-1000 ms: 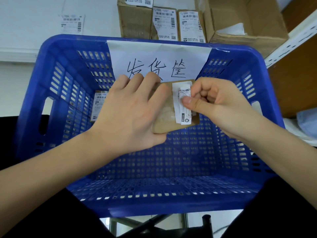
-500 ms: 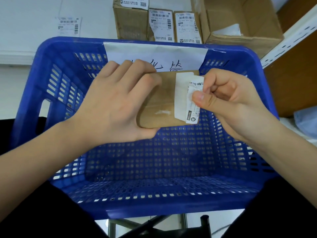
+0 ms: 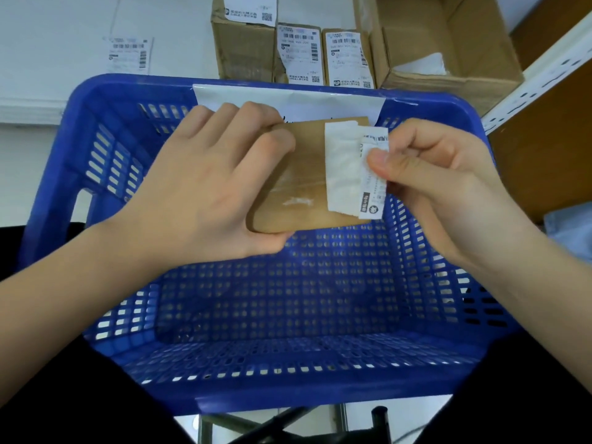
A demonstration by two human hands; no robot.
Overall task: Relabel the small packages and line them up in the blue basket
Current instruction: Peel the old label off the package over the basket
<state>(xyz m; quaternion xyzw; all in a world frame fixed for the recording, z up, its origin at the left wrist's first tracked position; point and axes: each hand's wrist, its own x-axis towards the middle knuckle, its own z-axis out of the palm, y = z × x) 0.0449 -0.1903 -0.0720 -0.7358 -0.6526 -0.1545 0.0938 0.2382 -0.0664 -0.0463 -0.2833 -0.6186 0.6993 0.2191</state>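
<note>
Left hand holds package above blue basket; right hand pinches label.

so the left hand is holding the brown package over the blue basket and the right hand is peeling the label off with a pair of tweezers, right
Not quite. The left hand does hold the brown package over the blue basket, but the head view shows no tweezers: the right hand pinches the label with its bare thumb and fingers as it peels it.
</note>
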